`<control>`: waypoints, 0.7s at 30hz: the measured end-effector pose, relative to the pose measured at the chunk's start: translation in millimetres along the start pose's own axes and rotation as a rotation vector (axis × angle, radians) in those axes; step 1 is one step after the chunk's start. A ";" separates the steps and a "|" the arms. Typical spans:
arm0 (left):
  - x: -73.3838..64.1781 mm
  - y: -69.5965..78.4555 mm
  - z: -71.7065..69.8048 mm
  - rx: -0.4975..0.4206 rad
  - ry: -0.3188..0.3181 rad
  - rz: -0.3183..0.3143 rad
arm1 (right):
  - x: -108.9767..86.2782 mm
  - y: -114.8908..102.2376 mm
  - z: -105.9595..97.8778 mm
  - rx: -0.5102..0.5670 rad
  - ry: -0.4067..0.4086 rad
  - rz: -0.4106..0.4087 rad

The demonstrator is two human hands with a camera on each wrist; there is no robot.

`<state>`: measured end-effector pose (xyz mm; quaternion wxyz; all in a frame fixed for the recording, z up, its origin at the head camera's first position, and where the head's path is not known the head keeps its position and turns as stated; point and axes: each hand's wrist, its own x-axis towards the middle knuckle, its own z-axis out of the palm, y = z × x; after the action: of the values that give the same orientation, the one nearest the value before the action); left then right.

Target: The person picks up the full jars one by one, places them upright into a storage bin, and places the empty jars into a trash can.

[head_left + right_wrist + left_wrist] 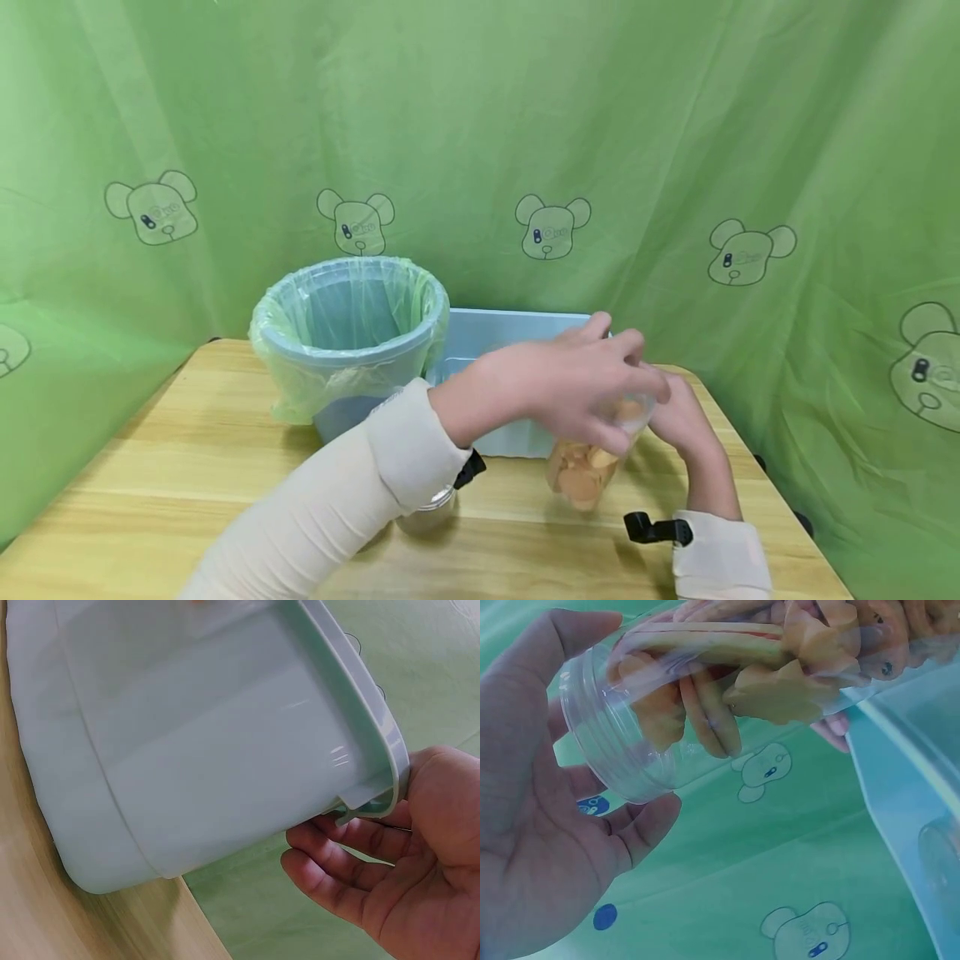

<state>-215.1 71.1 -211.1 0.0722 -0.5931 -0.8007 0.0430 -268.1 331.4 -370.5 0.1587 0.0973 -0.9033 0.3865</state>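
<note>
My left hand (pixel 577 383) grips a clear plastic jar (pixel 583 477) by its threaded neck end, fingers and thumb spread round the rim. Orange-tan, flower-shaped pieces (pixel 780 690) fill much of the jar, which slants in front of the pale blue bin (pixel 517 437). In the right wrist view my right hand (pixel 420 855) holds the bin's end rim, its fingers curled beneath the lip. The head view shows the right hand (pixel 686 417) partly hidden behind the left hand and the jar.
Left of the blue bin stands a blue bucket (pixel 337 358) lined with a pale green bag. A clear round container (pixel 431 512) sits on the wooden table (pixel 172 467), partly hidden under my left forearm. A green curtain (pixel 465 125) surrounds the table.
</note>
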 end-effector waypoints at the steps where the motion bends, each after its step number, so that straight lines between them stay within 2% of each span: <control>1: -0.3 -0.5 -2.6 0.002 -0.002 -0.005 | -0.3 0.2 0.2 0.005 0.001 0.013; 5: -1.6 -3.0 -12.7 0.006 -0.004 -0.028 | -1.0 1.3 1.5 0.018 -0.002 0.029; 13: -0.4 -11.0 -29.9 -0.043 -0.028 -0.090 | 1.2 0.8 2.7 0.075 -0.029 0.042; 21: -0.3 -23.8 -44.7 -0.039 -0.001 -0.105 | 2.0 -5.1 1.7 0.031 -0.065 0.089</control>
<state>-229.9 63.0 -163.3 0.0624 -0.5516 -0.8314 0.0240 -268.8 326.6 -367.5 0.1104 0.0721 -0.9053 0.4039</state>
